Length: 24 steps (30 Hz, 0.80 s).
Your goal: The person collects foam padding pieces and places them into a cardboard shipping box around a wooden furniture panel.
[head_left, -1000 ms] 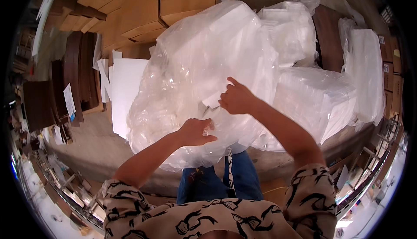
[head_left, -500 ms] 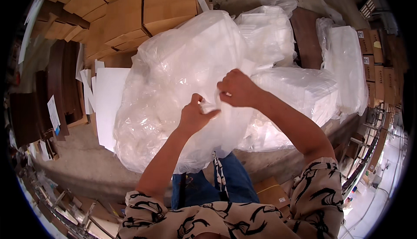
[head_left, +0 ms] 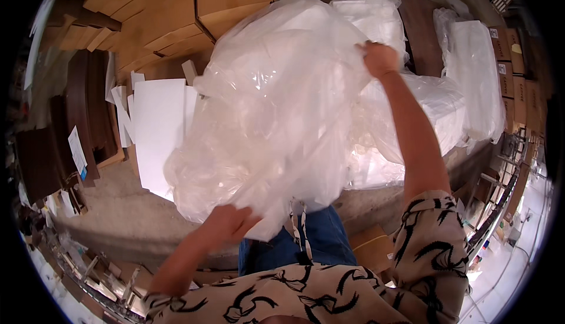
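A large clear plastic bag spreads in front of me, with white shapes showing dimly through it. My left hand is closed on the bag's near edge, low and close to my waist. Farther off to the right, my right hand grips the bag's far right side, its fingers closed on the film. Between the two hands the plastic is stretched on a slant. What lies inside is blurred by the film.
Brown cardboard boxes are stacked at the far left. White sheets stand left of the bag, beside dark brown panels. More plastic-wrapped white bundles lie to the right, near a brown board and stacked cartons.
My hands have moved apart from the middle of the bag: the left toward me, the right away and to the right. The plastic between them has been pulled wide.
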Each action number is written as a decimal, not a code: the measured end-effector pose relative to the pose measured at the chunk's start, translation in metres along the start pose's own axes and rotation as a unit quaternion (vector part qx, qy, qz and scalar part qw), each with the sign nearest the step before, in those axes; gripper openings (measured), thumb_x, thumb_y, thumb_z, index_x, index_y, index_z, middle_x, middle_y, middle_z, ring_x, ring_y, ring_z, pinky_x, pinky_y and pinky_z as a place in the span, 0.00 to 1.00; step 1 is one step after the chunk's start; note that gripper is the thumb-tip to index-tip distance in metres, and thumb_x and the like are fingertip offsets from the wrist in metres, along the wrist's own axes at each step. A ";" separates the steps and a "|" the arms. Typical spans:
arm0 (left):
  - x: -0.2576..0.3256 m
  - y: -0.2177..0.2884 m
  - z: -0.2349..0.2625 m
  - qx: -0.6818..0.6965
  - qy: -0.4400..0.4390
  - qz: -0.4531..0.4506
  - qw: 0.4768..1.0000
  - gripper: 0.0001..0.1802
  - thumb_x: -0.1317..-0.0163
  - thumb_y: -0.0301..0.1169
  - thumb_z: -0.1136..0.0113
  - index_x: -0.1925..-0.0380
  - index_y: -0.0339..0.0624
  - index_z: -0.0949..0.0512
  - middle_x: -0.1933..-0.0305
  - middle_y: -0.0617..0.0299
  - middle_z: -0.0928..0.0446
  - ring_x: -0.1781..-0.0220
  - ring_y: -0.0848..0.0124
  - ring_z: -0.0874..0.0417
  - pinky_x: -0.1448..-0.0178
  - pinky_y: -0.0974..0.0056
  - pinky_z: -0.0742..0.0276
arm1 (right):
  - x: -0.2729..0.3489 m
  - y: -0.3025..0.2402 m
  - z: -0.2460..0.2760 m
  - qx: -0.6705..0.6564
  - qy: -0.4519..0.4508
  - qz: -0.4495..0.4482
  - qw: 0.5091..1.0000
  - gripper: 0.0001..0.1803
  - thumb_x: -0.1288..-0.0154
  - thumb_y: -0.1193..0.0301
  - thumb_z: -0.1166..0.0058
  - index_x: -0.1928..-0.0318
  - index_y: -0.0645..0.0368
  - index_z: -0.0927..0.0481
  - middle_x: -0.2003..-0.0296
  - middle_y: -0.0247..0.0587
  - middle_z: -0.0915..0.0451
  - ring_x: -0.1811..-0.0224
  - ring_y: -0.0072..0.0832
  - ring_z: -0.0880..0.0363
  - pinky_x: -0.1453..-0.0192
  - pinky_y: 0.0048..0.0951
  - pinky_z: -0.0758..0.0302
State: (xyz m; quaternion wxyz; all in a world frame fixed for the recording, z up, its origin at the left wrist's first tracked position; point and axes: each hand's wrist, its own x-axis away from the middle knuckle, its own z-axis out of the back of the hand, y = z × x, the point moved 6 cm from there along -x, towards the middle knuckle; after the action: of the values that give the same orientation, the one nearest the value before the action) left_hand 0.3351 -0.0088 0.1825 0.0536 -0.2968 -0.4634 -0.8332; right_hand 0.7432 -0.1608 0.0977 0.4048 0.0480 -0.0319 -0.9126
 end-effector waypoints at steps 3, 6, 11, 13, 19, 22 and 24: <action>0.061 -0.055 -0.003 -0.148 0.037 0.058 0.987 0.09 0.51 0.33 0.38 0.78 0.43 0.28 0.81 0.52 0.29 0.75 0.53 0.26 0.71 0.51 0.32 | -0.013 0.024 0.006 0.049 -0.061 -0.038 0.996 0.12 0.39 0.60 0.54 0.70 0.52 0.22 0.74 0.44 0.19 0.72 0.41 0.20 0.66 0.40 0.24; 0.094 -0.079 0.010 -0.233 0.079 0.063 0.967 0.08 0.52 0.33 0.38 0.78 0.44 0.27 0.80 0.52 0.29 0.73 0.54 0.26 0.70 0.52 0.32 | -0.027 0.024 0.013 0.049 -0.024 -0.042 0.998 0.12 0.39 0.61 0.54 0.68 0.53 0.21 0.74 0.45 0.19 0.71 0.42 0.20 0.65 0.40 0.24; 0.126 -0.174 -0.025 -0.281 0.058 0.145 0.947 0.10 0.53 0.36 0.36 0.79 0.44 0.26 0.77 0.54 0.29 0.71 0.55 0.26 0.67 0.52 0.31 | -0.042 0.049 0.018 0.064 -0.017 -0.132 0.989 0.12 0.41 0.60 0.51 0.68 0.54 0.21 0.75 0.47 0.20 0.71 0.44 0.20 0.65 0.42 0.24; 0.097 -0.186 -0.018 -0.288 -0.003 0.197 0.937 0.12 0.54 0.37 0.35 0.77 0.42 0.23 0.69 0.51 0.27 0.64 0.55 0.25 0.60 0.53 0.30 | -0.059 0.011 0.027 -0.005 0.052 -0.045 0.998 0.14 0.42 0.58 0.48 0.72 0.57 0.23 0.78 0.47 0.22 0.72 0.47 0.22 0.67 0.43 0.25; -0.039 -0.060 0.019 -0.112 0.274 0.010 0.955 0.35 0.62 0.39 0.27 0.52 0.40 0.30 0.43 0.49 0.33 0.42 0.52 0.32 0.41 0.52 0.35 | -0.078 -0.119 0.098 -0.230 0.142 0.168 0.948 0.19 0.49 0.59 0.38 0.65 0.60 0.25 0.64 0.43 0.22 0.60 0.40 0.25 0.57 0.36 0.27; -0.095 -0.035 0.001 -0.091 0.339 -0.026 0.936 0.34 0.60 0.49 0.28 0.59 0.36 0.29 0.57 0.51 0.24 0.53 0.56 0.24 0.51 0.57 0.28 | -0.034 -0.177 0.100 -0.311 0.105 0.307 0.893 0.14 0.52 0.71 0.40 0.61 0.57 0.23 0.57 0.38 0.24 0.53 0.39 0.29 0.49 0.37 0.30; -0.125 -0.024 -0.015 -0.036 0.349 -0.037 0.936 0.40 0.61 0.51 0.29 0.52 0.35 0.31 0.52 0.49 0.26 0.50 0.56 0.25 0.49 0.57 0.29 | 0.014 -0.197 0.066 -0.348 -0.159 0.333 0.862 0.16 0.54 0.78 0.48 0.61 0.57 0.23 0.58 0.39 0.23 0.54 0.38 0.28 0.48 0.37 0.32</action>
State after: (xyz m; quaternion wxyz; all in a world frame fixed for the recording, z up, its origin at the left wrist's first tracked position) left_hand 0.4219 -0.0308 0.0912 0.1708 0.0284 -0.3960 -0.9018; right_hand 0.5818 -0.0379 0.1430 0.6643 -0.2553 0.2094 -0.6706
